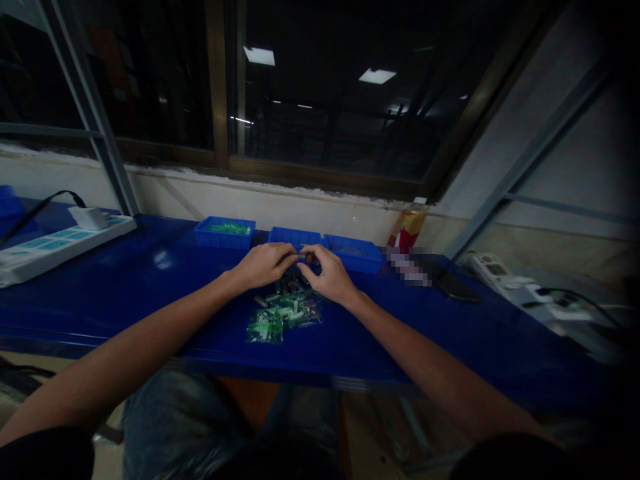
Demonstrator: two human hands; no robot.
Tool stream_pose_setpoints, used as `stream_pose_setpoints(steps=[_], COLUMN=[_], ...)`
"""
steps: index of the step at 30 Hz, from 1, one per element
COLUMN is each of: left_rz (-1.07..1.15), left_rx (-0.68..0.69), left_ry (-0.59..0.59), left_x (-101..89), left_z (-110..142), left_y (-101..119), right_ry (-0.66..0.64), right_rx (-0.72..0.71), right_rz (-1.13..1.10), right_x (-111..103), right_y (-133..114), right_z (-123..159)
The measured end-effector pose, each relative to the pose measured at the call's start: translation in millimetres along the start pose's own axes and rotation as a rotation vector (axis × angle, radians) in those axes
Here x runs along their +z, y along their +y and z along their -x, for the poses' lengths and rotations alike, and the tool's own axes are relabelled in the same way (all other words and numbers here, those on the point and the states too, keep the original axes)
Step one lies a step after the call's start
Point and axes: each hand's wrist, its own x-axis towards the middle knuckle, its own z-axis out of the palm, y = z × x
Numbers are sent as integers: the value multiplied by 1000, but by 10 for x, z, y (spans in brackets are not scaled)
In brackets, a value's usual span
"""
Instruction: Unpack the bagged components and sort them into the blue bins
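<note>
My left hand [267,263] and my right hand [327,272] meet over the blue table, fingertips almost touching. Between them is a small metallic-looking piece [301,257], too small to name, pinched by the fingers of both hands. Just beneath the hands lies a pile of small dark parts [290,283]. Closer to me are clear plastic bags [265,325] with green and white pieces inside, some overlapping the dark parts. My fingers partly hide the small piece and the pile.
Along the back edge stand a blue tray [203,233] with green pieces and two more blue trays [360,248]. A power strip [65,245] lies at left. At right are a red and gold packet [407,230] and a dark flat object [457,288].
</note>
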Motion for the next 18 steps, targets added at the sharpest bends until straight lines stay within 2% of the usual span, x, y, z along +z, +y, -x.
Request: stream_pose_setpoints(steps=[7, 13, 18], left_rz=[-23, 70, 72], left_rx=[-61, 2, 11], left_ry=[-24, 45, 47], left_x=[-17, -18, 4], left_z=[0, 16, 8], left_y=[11, 13, -12], right_ry=[-28, -20, -49], right_rx=[-18, 15, 7], right_rz=[25, 30, 6], right_x=[-4, -8, -3], right_y=[-17, -17, -22], right_z=[-14, -25, -32])
